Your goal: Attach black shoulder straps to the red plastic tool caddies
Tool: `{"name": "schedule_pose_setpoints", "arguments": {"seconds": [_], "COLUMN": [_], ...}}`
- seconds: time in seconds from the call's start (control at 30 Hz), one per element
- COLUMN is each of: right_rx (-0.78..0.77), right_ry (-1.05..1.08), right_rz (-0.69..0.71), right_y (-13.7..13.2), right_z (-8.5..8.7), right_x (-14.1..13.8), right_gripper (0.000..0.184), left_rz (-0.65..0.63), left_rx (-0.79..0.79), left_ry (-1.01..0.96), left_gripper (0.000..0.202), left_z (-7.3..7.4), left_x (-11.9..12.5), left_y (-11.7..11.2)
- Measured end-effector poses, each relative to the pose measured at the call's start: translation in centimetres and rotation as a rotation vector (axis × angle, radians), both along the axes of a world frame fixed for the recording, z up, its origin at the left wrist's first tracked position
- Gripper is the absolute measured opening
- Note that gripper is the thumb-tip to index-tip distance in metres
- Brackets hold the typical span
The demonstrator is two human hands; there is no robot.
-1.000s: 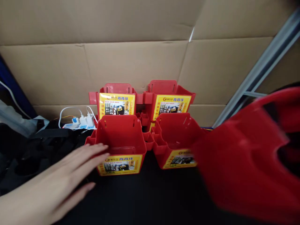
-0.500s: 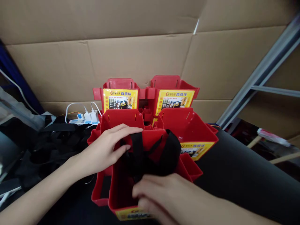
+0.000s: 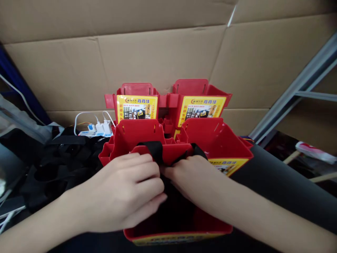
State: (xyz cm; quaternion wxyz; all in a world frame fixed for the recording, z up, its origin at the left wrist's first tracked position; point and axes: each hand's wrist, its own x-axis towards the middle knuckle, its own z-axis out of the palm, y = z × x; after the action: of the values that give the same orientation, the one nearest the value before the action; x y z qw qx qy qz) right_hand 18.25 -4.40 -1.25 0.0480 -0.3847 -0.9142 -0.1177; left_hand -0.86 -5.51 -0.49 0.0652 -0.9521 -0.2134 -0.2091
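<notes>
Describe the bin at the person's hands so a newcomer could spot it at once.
Below the cardboard wall, red bins crowd a black table. Take the front bin, nearest the camera, with left hand and right hand inside its back. Unlike its neighbours, it shows a black strap over its back edge.

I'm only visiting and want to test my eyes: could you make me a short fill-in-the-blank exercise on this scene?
1. The left hand and right hand are over the nearest bin, which is coloured ____.
2. The strap at its back edge is coloured ____.
3. The far bins stand before a wall of brown ____.

Missing words: red; black; cardboard.
</notes>
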Motion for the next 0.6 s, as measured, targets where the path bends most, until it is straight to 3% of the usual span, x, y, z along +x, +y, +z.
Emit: {"name": "schedule_pose_setpoints", "arguments": {"seconds": [0.13,0.2,0.27,0.37,0.43,0.53,0.6], "right_rx": [-0.312,-0.505,-0.669,-0.798,-0.819,-0.704,-0.505], "right_ry": [0.411,0.644,0.824,0.986,1.067,1.211,1.299], "right_rz": [-0.006,-0.003,0.014,-0.001,0.011,0.09,0.12], "right_y": [0.3,0.9,1.8,3.0,3.2,2.7,2.1], "right_z": [2.8,3.3,3.0,2.1,1.8,2.4,3.1], "right_x": [1.1,1.3,1.0,0.3,-0.1,0.3,1.1], "right_gripper": [0.021,0.022,0.019,0.012,0.011,0.029,0.042], "left_rz": [0.305,0.467,0.534,0.53,0.483,0.329,0.229], "left_rx": [-0.12,-0.17,-0.231,-0.256,-0.306,-0.684,-0.942], "left_ry": [0.016,0.003,0.067,0.171,0.117,-0.126,-0.378], "left_gripper": [0.039,0.047,0.047,0.03,0.019,0.02,0.02], "left_z": [0.2,0.2,0.2,0.3,0.8,1.8,2.3], "left_x": [1.0,1.4,1.7,2.0,2.2,2.4,2.5], "left_y": [-1.0,-1.0,-0.7,0.1,0.7,2.1,3.4]}}
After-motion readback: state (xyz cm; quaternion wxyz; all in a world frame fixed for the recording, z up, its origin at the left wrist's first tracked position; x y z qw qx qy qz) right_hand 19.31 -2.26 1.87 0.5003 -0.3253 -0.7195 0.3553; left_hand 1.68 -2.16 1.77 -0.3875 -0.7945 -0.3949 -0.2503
